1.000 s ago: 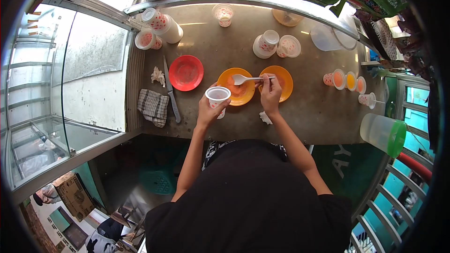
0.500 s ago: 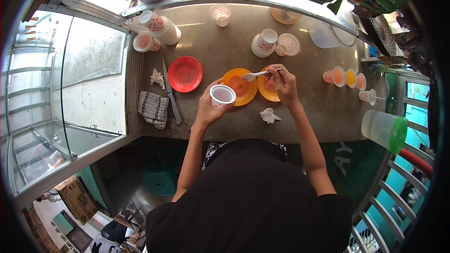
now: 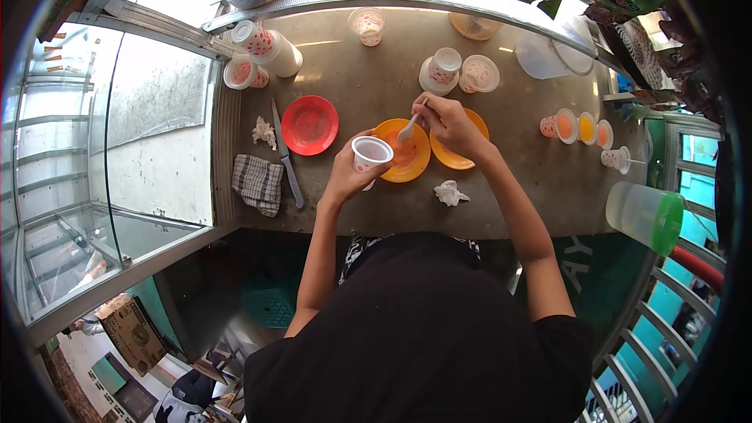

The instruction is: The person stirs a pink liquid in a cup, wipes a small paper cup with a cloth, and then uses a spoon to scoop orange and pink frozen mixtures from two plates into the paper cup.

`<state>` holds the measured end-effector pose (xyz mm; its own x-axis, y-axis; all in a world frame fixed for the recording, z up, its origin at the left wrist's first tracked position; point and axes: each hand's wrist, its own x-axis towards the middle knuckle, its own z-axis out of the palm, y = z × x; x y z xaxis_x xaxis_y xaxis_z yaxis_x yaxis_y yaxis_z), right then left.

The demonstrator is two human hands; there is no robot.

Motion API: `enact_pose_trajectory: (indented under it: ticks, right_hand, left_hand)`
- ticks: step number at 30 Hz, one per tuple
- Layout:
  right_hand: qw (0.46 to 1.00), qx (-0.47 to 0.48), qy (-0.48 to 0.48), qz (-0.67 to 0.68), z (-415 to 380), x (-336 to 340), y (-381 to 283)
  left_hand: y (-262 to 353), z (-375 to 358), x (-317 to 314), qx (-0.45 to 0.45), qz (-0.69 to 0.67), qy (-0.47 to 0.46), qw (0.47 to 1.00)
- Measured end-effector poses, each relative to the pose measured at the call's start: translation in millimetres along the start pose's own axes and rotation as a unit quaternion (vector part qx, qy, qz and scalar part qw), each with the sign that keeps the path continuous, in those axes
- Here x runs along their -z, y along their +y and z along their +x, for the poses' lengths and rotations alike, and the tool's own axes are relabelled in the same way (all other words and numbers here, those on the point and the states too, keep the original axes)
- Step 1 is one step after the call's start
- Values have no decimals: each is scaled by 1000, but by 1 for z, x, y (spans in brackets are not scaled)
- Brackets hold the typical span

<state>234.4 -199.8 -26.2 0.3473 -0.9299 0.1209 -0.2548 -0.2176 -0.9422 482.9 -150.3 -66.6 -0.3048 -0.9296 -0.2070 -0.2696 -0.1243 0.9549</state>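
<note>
My left hand [image 3: 341, 178] is wrapped round a small white plastic cup with red dots [image 3: 368, 163], held upright at the left edge of an orange plate [image 3: 420, 169]. Reddish-orange bits lie in the middle of that plate. Between the fingers of my right hand [image 3: 453, 125] is a white plastic spoon [image 3: 412, 124], handle up, its bowl over the food on the plate. My right forearm and hand partly cover a second orange plate [image 3: 475, 121] just to the right. A crumpled white tissue [image 3: 450, 193] lies below the plates.
At left are a red plate [image 3: 309, 125], a knife [image 3: 288, 164], a checked cloth [image 3: 258, 185] and another tissue [image 3: 264, 132]. Stacked dotted cups [image 3: 262, 45] stand behind them. Filled cups [image 3: 566, 126] and a green-lidded container [image 3: 644, 215] line the right side.
My right hand has shifted left and away from me, tipping the spoon steeper. The spoon's bowl has moved a little left and nearer to me over the plate. My left hand stays nearly still.
</note>
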Motion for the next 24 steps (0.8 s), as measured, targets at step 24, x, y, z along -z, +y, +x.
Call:
enact_pose_trajectory:
  ticks: [24]
  right_hand:
    - [999, -9, -17, -30, 8, -18, 3]
  left_hand:
    - [-7, 8, -5, -9, 13, -20, 1000]
